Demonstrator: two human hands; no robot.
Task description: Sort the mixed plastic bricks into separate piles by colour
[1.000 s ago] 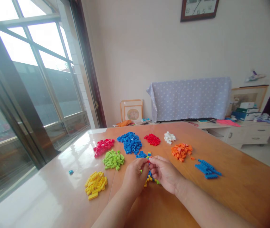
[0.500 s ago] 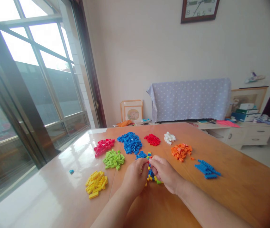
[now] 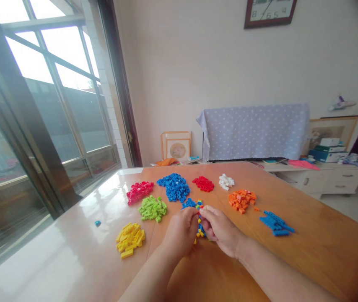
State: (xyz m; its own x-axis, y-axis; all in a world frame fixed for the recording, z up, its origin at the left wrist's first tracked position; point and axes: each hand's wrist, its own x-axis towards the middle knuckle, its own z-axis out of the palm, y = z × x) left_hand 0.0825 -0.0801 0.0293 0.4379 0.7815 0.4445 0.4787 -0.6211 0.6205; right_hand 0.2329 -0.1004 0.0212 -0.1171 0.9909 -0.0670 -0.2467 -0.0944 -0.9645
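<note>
Okay, via head cam I've got both hands nearly tip to tip above the table (image 3: 210, 277), L hand (image 3: 180, 231) and R hand (image 3: 220, 228) each w/ thumb + finger pinched on a small red pc (image 3: 198, 213) btwn them; it's tiny + mostly covered, so I can't tell its shape. Just below the fingertips, partly blocked by both hands, I see a mixed cluster (image 3: 201, 231) in yellow + blue, can't tell if joined up. Just beyond the tips: a few blue rings (image 3: 188, 203). Left of L hand: lime pile (image 3: 152, 209) and, closer to me, yellow pile (image 3: 130, 240), w/ a lone blue pc (image 3: 97, 223) well apart, further left. Farther out past both hands, L to R: pinkish-red pile (image 3: 139, 191), big blue pile (image 3: 174, 187), red pile (image 3: 203, 183), white pile (image 3: 226, 181). Right of R hand: orange pile (image 3: 242, 201), then long blue bricks (image 3: 276, 223). Bkgd, beyond the table: dotted cloth (image 3: 254, 132) + wall clock (image 3: 270, 12) up high
</note>
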